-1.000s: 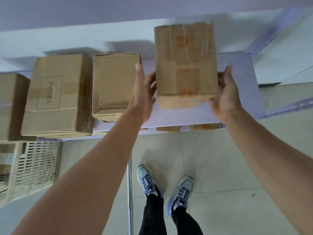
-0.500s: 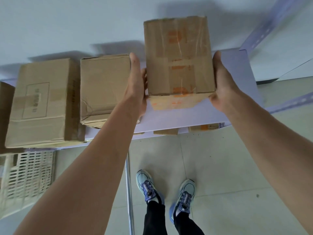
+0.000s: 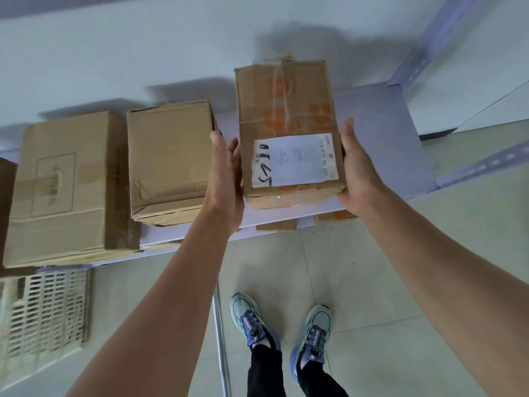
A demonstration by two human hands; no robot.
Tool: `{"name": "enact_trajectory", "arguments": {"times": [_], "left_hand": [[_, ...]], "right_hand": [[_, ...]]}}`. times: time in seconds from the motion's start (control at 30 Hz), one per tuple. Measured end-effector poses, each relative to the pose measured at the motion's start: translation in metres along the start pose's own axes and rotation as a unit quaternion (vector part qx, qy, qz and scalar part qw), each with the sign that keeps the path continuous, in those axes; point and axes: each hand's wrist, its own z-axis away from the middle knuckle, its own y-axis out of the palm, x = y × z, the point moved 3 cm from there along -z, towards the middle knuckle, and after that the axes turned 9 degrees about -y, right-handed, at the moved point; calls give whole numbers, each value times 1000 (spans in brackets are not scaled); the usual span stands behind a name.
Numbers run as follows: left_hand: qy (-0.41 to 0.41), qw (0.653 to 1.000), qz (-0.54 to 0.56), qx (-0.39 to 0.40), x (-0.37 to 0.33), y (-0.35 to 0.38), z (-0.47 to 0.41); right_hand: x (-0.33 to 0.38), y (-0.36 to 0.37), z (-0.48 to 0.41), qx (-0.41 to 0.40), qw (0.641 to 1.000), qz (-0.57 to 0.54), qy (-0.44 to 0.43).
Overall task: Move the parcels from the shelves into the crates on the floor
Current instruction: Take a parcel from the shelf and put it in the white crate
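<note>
Since half a second ago the parcel (image 3: 289,116) has tipped its labelled face up to the head camera. It sits over the front edge of the shelf (image 3: 400,133) near the right corner, long axis front to back, squarely between both hands: the left hand (image 3: 226,179) flat and straight-fingered on its left side, the right hand (image 3: 357,170) gripping the right side, fingers tucked beneath. The white label bears a marker scrawl, perhaps "0145", and printed "516 K?0 00 030" — nothing else readable.

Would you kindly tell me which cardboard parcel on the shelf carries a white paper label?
The rightmost parcel, held between the left hand and right hand; its white label bears black handwriting, and the rest have none.
</note>
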Motion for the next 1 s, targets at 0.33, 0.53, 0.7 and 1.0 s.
{"name": "enact_trajectory", "arguments": {"times": [0.33,0.53,0.7,1.0], "left_hand": [[54,997,-6,58,8,5,19],[51,995,-20,81,0,7,48],[45,996,-24,70,-15,3,97],[-12,1000,-4,-6,-6,-22,211]], "right_hand": [[-6,7,22,69,990,-63,-107],[7,13,57,44,989,-79,-118],[22,24,100,11,993,-87,-79],[29,54,198,55,997,-48,15]]}}
